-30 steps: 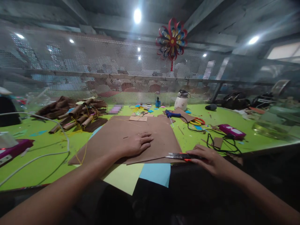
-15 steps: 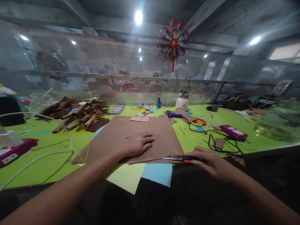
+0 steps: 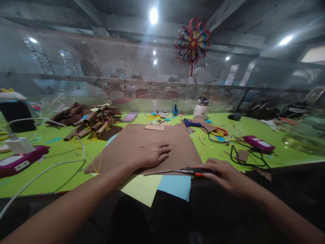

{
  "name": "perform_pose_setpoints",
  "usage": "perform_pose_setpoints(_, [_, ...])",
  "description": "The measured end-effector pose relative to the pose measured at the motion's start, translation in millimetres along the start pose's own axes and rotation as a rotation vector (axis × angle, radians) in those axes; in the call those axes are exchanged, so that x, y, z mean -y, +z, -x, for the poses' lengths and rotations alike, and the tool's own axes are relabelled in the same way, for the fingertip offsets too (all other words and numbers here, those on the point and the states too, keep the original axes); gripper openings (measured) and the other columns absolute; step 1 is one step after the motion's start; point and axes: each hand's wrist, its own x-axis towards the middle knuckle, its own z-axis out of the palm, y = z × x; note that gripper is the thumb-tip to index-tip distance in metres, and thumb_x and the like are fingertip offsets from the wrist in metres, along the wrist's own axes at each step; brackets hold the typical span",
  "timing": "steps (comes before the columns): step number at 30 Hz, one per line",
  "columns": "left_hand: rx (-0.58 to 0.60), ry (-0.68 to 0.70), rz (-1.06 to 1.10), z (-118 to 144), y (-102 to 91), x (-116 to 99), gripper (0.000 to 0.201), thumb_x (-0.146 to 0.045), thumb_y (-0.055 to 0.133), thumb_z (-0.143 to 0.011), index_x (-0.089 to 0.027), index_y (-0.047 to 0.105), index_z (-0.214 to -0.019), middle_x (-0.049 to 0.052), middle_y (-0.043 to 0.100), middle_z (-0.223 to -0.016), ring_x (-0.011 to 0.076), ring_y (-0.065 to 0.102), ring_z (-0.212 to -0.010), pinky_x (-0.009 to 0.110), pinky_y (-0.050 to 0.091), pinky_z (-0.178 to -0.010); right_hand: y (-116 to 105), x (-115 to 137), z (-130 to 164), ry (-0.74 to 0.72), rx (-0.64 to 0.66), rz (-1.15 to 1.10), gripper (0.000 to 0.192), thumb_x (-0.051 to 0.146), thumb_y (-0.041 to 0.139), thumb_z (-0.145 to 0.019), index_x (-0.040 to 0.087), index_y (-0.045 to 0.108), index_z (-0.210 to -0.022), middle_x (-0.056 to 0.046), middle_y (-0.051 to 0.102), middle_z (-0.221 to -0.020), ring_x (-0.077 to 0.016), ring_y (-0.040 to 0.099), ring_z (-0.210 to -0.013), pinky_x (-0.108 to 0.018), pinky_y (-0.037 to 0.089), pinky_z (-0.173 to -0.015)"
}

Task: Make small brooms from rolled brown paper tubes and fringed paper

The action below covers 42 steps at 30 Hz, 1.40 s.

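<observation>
Little change: left hand [image 3: 152, 155], fingers spread, stays flat on the brown cardboard sheet [image 3: 132, 142]; right hand [image 3: 224, 174] keeps its fingers clamped on the red-and-black utility knife [image 3: 195, 170] at the sheet's near edge, so I judge the cut barely advanced.

The right hand [image 3: 224, 176] covers the cutter [image 3: 195, 171] handle; a pixelated patch [image 3: 129, 117] hides something behind.

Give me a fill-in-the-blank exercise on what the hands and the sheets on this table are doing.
1. The left hand lies flat on the ____ cardboard sheet.
2. The right hand holds a ____ at the sheet's near edge.
3. The blue paper hangs over the near edge of the ____ table.

Missing words: brown; utility knife; green
</observation>
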Motion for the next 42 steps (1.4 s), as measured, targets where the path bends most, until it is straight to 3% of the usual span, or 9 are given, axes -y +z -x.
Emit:
perform_pose_setpoints(8, [0.026, -0.020, 0.006, 0.2, -4.3, -5.5, 0.047, -0.041, 0.023, -0.096, -0.022, 0.044, -0.134, 0.004, 0.042, -0.143, 0.0183, 0.030, -0.134, 0.034, 0.020, -0.112, 8.6, 14.5, -26.5, -0.093, -0.011, -0.022, 0.031, 0.039, 0.046, -0.092, 0.020, 0.065, -0.107, -0.008, 0.064, -0.092, -0.0189, 0.059, -0.083, -0.029, 0.046, -0.073])
perform_pose_setpoints(15, [0.011, -0.002, 0.014, 0.9, 0.8, -1.3, 0.048, -0.041, 0.021, -0.097, -0.023, 0.043, -0.135, 0.002, 0.042, -0.143, 0.0176, 0.029, -0.134, 0.033, 0.019, -0.112, 11.4, 20.2, -23.4, -0.068, -0.001, -0.055, 0.030, 0.036, 0.045, -0.093, 0.021, 0.064, -0.111, -0.008, 0.066, -0.093, -0.0183, 0.061, -0.084, -0.028, 0.046, -0.072])
perform_pose_setpoints(21, [0.002, 0.012, -0.018, 1.2, 3.7, 1.0, 0.048, -0.041, 0.021, -0.097, -0.021, 0.044, -0.134, 0.004, 0.044, -0.141, 0.0191, 0.031, -0.134, 0.034, 0.020, -0.111, 20.0, 34.7, -45.1, -0.126, 0.027, -0.077, 0.030, 0.037, 0.049, -0.091, 0.020, 0.066, -0.109, -0.008, 0.069, -0.099, -0.0194, 0.063, -0.087, -0.029, 0.047, -0.075])
perform_pose_setpoints(29, [0.009, 0.027, -0.024, 0.9, 2.2, -3.5, 0.046, -0.037, 0.023, -0.097, -0.018, 0.045, -0.132, 0.006, 0.046, -0.140, 0.0190, 0.030, -0.134, 0.036, 0.020, -0.111, 21.4, 39.4, -46.0, -0.137, 0.058, -0.124, 0.030, 0.037, 0.048, -0.092, 0.021, 0.065, -0.110, -0.009, 0.070, -0.101, -0.0195, 0.064, -0.088, -0.030, 0.049, -0.076])
perform_pose_setpoints(35, [0.027, 0.073, -0.001, 0.7, -2.1, -6.0, 0.042, -0.030, 0.024, -0.096, -0.020, 0.048, -0.129, 0.005, 0.046, -0.139, 0.0188, 0.031, -0.134, 0.037, 0.021, -0.111, 25.6, 56.0, -55.3, -0.202, 0.056, -0.140, 0.030, 0.037, 0.048, -0.092, 0.022, 0.065, -0.112, -0.008, 0.068, -0.107, -0.0202, 0.060, -0.100, -0.033, 0.048, -0.084])
perform_pose_setpoints(42, [0.027, 0.074, -0.033, 1.2, -0.5, -5.4, 0.043, -0.029, 0.023, -0.096, -0.018, 0.045, -0.132, 0.005, 0.046, -0.140, 0.0178, 0.028, -0.135, 0.034, 0.018, -0.112, 30.9, 60.4, -58.5, -0.214, 0.034, -0.125, 0.029, 0.034, 0.048, -0.092, 0.022, 0.064, -0.112, -0.008, 0.066, -0.106, -0.0192, 0.060, -0.096, -0.033, 0.048, -0.083])
